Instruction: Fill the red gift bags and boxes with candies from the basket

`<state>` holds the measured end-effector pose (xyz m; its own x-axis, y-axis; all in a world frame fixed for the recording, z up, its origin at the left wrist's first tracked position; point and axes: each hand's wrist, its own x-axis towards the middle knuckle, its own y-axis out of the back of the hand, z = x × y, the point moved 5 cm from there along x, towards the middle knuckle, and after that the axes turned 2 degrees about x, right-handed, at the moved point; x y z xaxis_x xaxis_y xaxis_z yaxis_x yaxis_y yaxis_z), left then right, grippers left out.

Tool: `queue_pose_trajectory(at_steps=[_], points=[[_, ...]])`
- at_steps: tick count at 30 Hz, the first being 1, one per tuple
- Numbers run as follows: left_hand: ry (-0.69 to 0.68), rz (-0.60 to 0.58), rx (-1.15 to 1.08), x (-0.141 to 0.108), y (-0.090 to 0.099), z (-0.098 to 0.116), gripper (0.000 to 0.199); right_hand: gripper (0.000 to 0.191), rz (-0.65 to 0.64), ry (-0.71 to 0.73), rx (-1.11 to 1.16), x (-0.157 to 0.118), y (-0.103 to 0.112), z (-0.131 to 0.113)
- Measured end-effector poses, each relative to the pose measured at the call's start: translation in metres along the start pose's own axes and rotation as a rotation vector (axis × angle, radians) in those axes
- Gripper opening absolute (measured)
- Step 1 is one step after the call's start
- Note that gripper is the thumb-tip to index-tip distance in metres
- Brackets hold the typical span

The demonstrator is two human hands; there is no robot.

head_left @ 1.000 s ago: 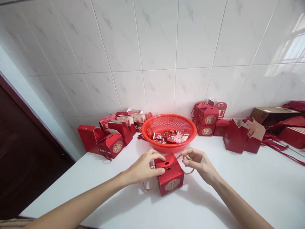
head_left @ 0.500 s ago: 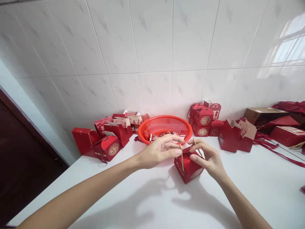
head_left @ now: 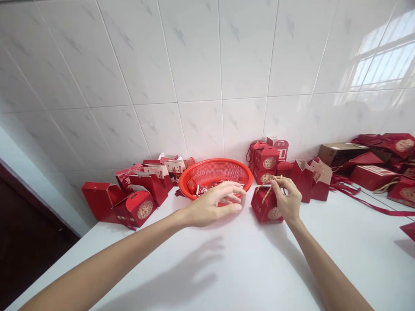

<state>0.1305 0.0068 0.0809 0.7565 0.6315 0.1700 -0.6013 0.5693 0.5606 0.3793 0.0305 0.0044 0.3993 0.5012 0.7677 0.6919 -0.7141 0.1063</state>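
My right hand (head_left: 287, 199) pinches the twisted rope handle (head_left: 266, 195) of a small red gift box (head_left: 263, 207) with a gold round emblem. The box looks closed at the top and stands upright, close to the white table; whether its base touches the surface I cannot tell. My left hand (head_left: 217, 205) hovers apart from the box with its fingers loosely stretched, holding nothing. Just behind that hand sits a red plastic basket (head_left: 215, 163) with small red and white wrapped pieces (head_left: 202, 189) inside, partly hidden by the fingers.
Several red boxes (head_left: 138, 207) stand at the left, some with open tops. Behind the held box is a stack of finished-looking red boxes (head_left: 266, 157). Open red bags (head_left: 302, 179), a brown carton (head_left: 337, 153) and red ribbon (head_left: 372, 207) lie to the right. A tiled wall (head_left: 201, 125) closes the back.
My left hand has let go of the rope handle and parted from the box. My right hand now holds the handle, and the box has shifted right and back, turning slightly. The view has swung right.
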Motion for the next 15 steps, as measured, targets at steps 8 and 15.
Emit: queue_pose_trajectory(at_steps=[8, 15], points=[[0.166, 0.102, 0.029, -0.054, 0.039, -0.013, 0.033, 0.064, -0.050, -0.082, -0.268, 0.015, 0.005, 0.029], [0.282, 0.249, 0.126, -0.100, 0.077, -0.029, 0.041, 0.104, -0.359, -0.270, -0.748, -0.012, -0.007, 0.009]])
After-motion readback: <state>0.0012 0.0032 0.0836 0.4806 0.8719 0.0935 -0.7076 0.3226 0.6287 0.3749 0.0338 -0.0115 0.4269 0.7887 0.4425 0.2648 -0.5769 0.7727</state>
